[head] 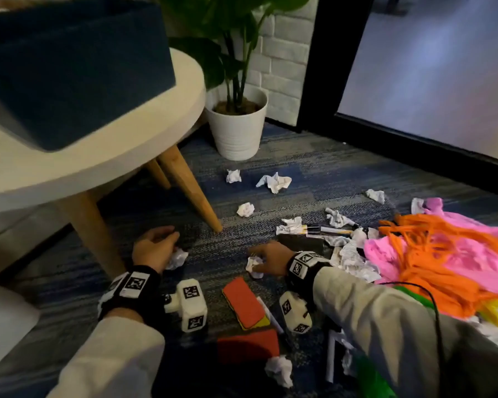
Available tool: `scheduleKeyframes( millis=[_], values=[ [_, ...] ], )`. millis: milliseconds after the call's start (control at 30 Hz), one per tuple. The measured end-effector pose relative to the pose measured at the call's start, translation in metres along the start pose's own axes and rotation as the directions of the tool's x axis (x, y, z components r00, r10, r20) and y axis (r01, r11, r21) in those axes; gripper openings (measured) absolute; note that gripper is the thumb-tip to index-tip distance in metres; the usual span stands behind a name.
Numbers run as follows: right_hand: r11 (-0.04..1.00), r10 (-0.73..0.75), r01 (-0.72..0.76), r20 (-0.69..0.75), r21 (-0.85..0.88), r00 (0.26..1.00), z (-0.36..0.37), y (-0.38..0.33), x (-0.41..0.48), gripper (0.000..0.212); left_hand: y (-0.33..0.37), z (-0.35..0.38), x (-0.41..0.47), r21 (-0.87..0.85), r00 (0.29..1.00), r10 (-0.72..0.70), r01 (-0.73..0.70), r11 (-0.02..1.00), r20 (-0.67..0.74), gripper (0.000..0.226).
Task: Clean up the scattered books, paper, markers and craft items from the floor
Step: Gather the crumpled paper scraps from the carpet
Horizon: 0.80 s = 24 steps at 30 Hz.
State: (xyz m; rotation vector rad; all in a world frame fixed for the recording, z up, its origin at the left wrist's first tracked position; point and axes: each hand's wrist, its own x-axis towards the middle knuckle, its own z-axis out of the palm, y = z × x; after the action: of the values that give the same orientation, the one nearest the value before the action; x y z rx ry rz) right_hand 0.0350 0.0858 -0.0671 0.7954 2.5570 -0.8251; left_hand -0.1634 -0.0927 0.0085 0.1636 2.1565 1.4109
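On the blue carpet [285, 156] beside the round table [161, 139], both hands are low, near the floor.

Left hand [154, 248]: fingers curled, grasping a paper wad [179, 258] at the palm, close to the table's wooden leg [196, 193].
Right hand [270, 258]: fingertips pinching a second paper wad [253, 265], which is at carpet level; I cannot tell whether it is lifted.
Both wrists carry black bands with printed square tags, and a white tagged block [190, 308] sits below each wrist.

Containers:
- Dark blue bin [69, 67] stands on the table top. Only its outer walls show, so its contents cannot be seen.
- White pot [236, 136] stands on the carpet in the corner by the brick wall and holds brown soil [236, 107] and a green leafy plant [230, 38].

Still on the floor:
- Loose crumpled papers [274, 182] are scattered between the pot and the hands, and one more [279, 369] lies near the bottom edge.
- Markers [322, 229] lie side by side just beyond the right hand, with paper scraps around them.
- Red foam pad [243, 303] lies between the forearms, with a red block [247, 346] nearer the camera.
- Orange strands [431, 254] are heaped over pink material [466, 254] at the right, touching a pile of paper.
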Motion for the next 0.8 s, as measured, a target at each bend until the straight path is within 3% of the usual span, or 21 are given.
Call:
scheduleKeyframes(
  millis=[100, 200, 267, 333, 500, 567, 667, 733, 800],
  values=[
    [0.994, 0.109, -0.110, 0.044, 0.022, 0.993, 0.030, 0.014, 0.019, 0.056, -0.027, -0.007, 0.031, 0.023, 0.990, -0.126, 0.128, 0.992, -0.068, 0.011],
    [0.930, 0.127, -0.103, -0.045, 0.354, 0.991, 0.042, 0.027, 0.028, 0.027, -0.044, -0.009, 0.049, 0.023, 0.974, -0.208, 0.211, 0.977, -0.086, 0.018],
    [0.820, 0.152, -0.123, -0.006, 0.559, 0.988, 0.040, 0.036, 0.033, 0.028, -0.053, -0.003, 0.060, 0.116, 0.969, -0.235, 0.243, 0.963, -0.081, 0.032],
    [0.739, 0.157, -0.157, 0.059, 0.655, 0.986, 0.035, 0.037, 0.033, 0.030, -0.053, 0.002, 0.065, 0.229, 0.971, -0.236, 0.236, 0.945, -0.026, 0.050],
    [0.743, 0.131, -0.125, 0.039, 0.658, 0.991, 0.042, 0.047, 0.040, 0.030, -0.062, 0.024, 0.102, 0.433, 0.966, -0.243, 0.185, 0.882, 0.082, 0.069],
    [0.785, 0.128, -0.093, -0.013, 0.613, 0.992, 0.044, 0.047, 0.044, 0.032, -0.067, 0.036, 0.105, 0.499, 0.951, -0.294, 0.209, 0.841, 0.097, 0.059],
    [0.848, 0.107, -0.055, -0.068, 0.527, 0.992, 0.046, 0.048, 0.048, 0.033, -0.058, 0.047, 0.074, 0.720, 0.973, -0.201, 0.058, 0.691, 0.115, 0.031],
    [0.882, 0.091, -0.047, -0.073, 0.469, 0.993, 0.048, 0.051, 0.048, 0.034, -0.064, 0.047, 0.067, 0.777, 0.982, -0.157, 0.016, 0.629, 0.107, 0.035],
    [0.890, 0.080, -0.043, -0.064, 0.453, 0.995, 0.050, 0.052, 0.046, 0.033, -0.070, 0.042, 0.068, 0.757, 0.988, -0.151, 0.069, 0.649, 0.039, 0.041]
  ],
)
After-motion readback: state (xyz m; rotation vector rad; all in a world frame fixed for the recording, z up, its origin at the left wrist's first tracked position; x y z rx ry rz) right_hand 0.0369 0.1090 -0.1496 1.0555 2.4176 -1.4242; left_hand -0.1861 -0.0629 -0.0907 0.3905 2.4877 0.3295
